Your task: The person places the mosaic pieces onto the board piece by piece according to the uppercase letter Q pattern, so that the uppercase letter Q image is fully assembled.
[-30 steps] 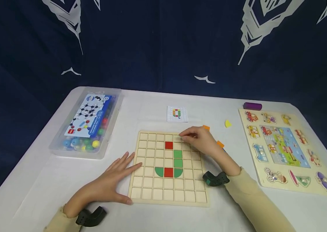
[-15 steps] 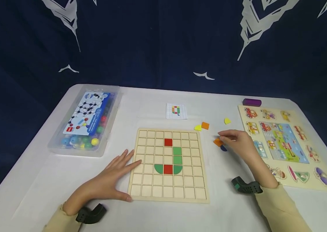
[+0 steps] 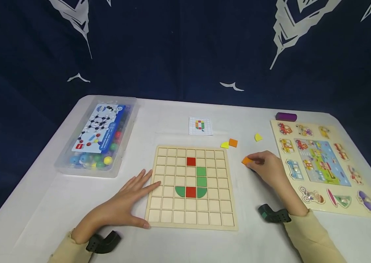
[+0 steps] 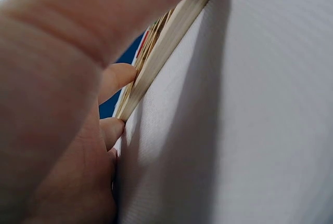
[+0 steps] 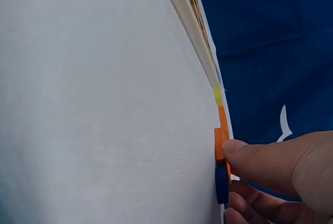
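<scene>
A wooden grid board (image 3: 167,205) lies on the table, holding two red square tiles (image 3: 191,161), two green square tiles (image 3: 201,181) and two green quarter-round tiles (image 3: 180,191). My left hand (image 3: 121,204) rests at the board's left edge with fingers spread, fingertips and thumb touching the rim. To the right of the board, my right hand (image 3: 267,168) pinches an orange square tile (image 3: 246,160) by thumb and fingertips. Beside that tile, the right wrist view shows a dark blue tile (image 5: 222,185), which the hand hides from the head view.
Another orange tile (image 3: 233,143) touches a yellow tile (image 3: 225,145) near the board's far right corner; a second yellow piece (image 3: 258,137) lies apart. Behind stands a pattern card (image 3: 200,126). A clear bead box (image 3: 97,137) is left, a picture puzzle (image 3: 323,164) and purple cylinder (image 3: 286,117) right.
My right hand has left the board's far edge and moved right to the loose tiles, where it has taken hold of the orange tile. The left hand stays at the board's edge.
</scene>
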